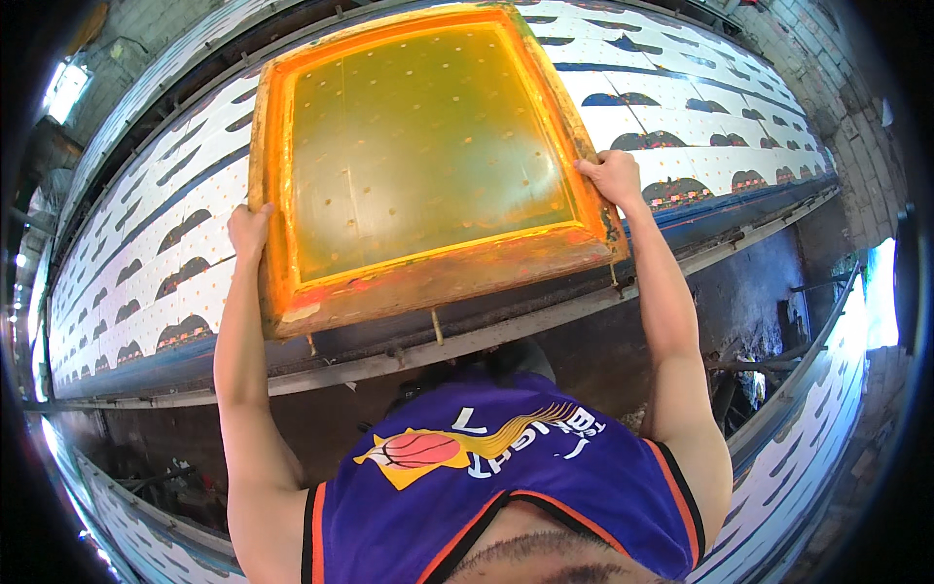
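Note:
A large screen printing frame (418, 156) with an orange-stained rim and a greenish-yellow, dotted mesh lies across the middle of my view, over a long printing table. On its left side rail my left hand (250, 232) is closed, thumb against the outer edge. My right hand (613, 179) grips the right side rail, its thumb on top and its fingers partly hidden. Small pegs (437, 327) stick out under the frame's near edge. Beneath and around it are white sheets (209, 234) printed with dark rounded shapes; the frame covers part of them.
A metal rail (394, 362) runs along the table's near edge, just in front of my body. Behind me, another table with printed white sheets (808, 487) shows at the lower right. Brick walls (871, 165) rise at the right.

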The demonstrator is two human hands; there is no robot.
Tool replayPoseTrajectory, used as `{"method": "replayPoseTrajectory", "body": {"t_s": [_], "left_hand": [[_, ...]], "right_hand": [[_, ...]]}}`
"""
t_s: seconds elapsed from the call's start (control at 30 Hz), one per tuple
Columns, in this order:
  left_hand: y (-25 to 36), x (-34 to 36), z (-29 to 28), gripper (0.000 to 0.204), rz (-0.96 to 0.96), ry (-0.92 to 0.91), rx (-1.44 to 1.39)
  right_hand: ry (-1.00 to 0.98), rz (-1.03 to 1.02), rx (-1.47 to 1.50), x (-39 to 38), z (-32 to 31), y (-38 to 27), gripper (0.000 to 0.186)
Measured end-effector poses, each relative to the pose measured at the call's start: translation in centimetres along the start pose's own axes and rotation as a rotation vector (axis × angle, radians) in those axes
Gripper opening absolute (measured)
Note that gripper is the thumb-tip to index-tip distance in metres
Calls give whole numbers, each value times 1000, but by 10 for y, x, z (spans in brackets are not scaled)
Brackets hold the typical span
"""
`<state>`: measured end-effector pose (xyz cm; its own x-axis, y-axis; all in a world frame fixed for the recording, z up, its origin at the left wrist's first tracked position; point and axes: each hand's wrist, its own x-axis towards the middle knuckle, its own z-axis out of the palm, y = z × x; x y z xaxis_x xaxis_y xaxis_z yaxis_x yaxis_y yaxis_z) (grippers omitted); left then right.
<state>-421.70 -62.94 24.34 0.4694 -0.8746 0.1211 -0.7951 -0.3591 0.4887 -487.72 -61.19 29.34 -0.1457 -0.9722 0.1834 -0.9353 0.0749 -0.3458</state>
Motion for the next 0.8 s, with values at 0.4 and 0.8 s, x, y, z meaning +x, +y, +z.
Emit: {"method": "replayPoseTrajectory", "body": {"t_s": [0.4,0.8], "left_hand": [[152,-104,133,56,-24,67,20],[223,-165,183,53,-26,85,-13]], "right_hand": [[-39,-7,9,62,-23,197,55],[10,-48,78,66,-23,311,55]]}}
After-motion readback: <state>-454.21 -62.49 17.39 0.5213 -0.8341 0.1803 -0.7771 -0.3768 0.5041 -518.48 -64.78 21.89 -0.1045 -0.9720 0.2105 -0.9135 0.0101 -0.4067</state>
